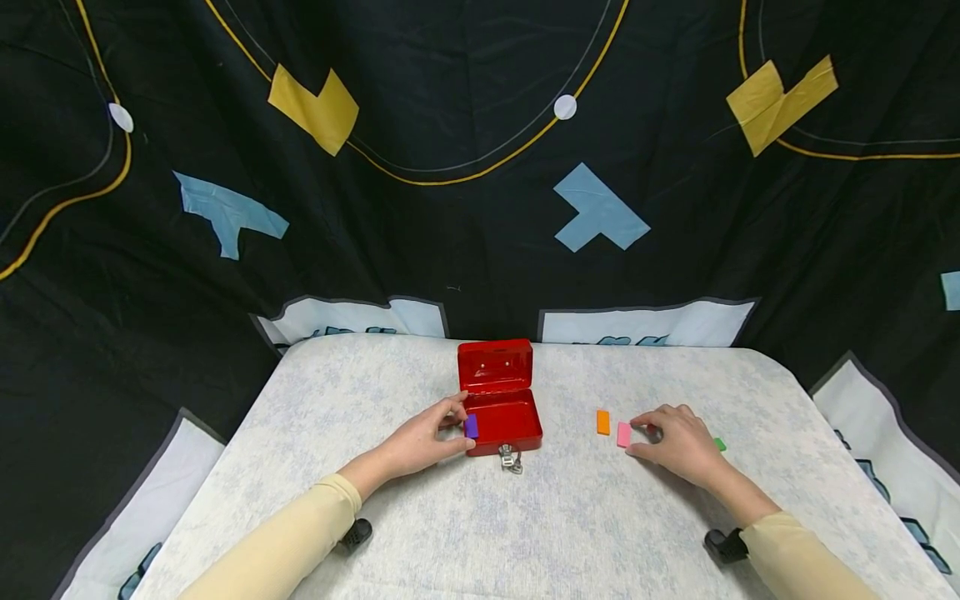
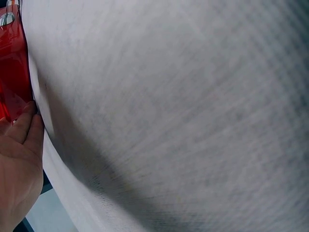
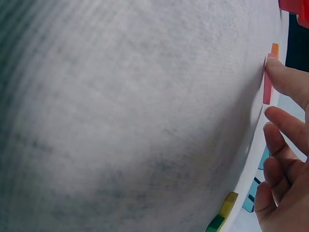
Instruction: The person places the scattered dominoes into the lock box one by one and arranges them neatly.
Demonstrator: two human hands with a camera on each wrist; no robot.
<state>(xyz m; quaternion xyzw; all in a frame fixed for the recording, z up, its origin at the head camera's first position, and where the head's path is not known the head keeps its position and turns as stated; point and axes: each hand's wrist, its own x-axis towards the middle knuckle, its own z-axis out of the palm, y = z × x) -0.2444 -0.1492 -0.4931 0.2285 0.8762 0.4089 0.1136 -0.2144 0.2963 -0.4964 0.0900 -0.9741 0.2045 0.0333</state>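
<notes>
My left hand (image 1: 427, 433) is at the left wall of an open red metal cash box (image 1: 504, 446), pinching a purple block (image 1: 471, 427) between thumb and fingertips over that side. The left wrist view shows fingers beside the red box (image 2: 14, 72), with the block hidden. To the right, my right hand (image 1: 678, 442) reaches over a pink block (image 1: 624, 435) lying on the table. In the right wrist view the thumb touches one end of the pink block (image 3: 268, 87), while the forefinger stands just off the other end.
A small padlock (image 1: 508, 457) hangs at the box's front, and its lid (image 1: 495, 365) stands raised. Beside the pink block lies an orange block (image 1: 603, 422). A green block (image 1: 720, 444) and a yellow block (image 3: 228, 205) lie near the right hand. Dark curtain (image 1: 480, 242) hangs behind the table.
</notes>
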